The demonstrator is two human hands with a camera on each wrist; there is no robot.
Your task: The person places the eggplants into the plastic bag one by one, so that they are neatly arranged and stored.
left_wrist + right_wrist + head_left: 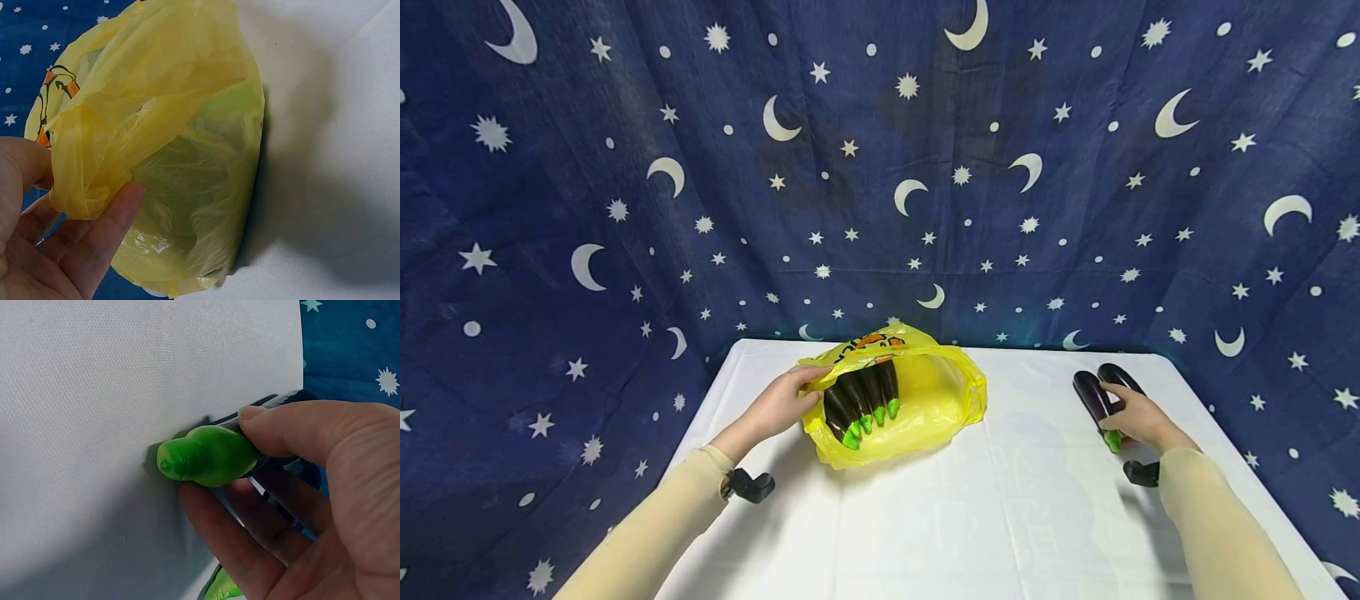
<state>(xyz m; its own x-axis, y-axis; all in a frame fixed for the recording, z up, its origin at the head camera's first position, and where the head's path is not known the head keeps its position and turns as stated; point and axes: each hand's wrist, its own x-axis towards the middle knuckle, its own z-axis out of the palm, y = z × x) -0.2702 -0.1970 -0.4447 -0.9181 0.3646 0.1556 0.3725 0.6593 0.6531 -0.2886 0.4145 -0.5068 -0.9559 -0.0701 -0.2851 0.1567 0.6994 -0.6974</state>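
Note:
A yellow plastic bag (928,408) lies on its side with its mouth facing me. Several dark eggplants (871,388) with green stem ends lie side by side in its left half. My left hand (781,406) grips the left edge of the mouth; in the left wrist view, gathered plastic (78,165) sits between thumb and fingers. Off to the right, my right hand (1138,418) has thumb and fingers around the stem end of an eggplant (1090,395). Its green cap (215,455) shows between the fingertips in the right wrist view. Another eggplant (1120,377) lies just beyond it, partly hidden by the hand.
A white cloth (955,525) covers the table, with the bag left of its middle and the loose eggplants near its right edge. Behind and at both sides hangs a dark blue curtain (865,225) with moons and stars.

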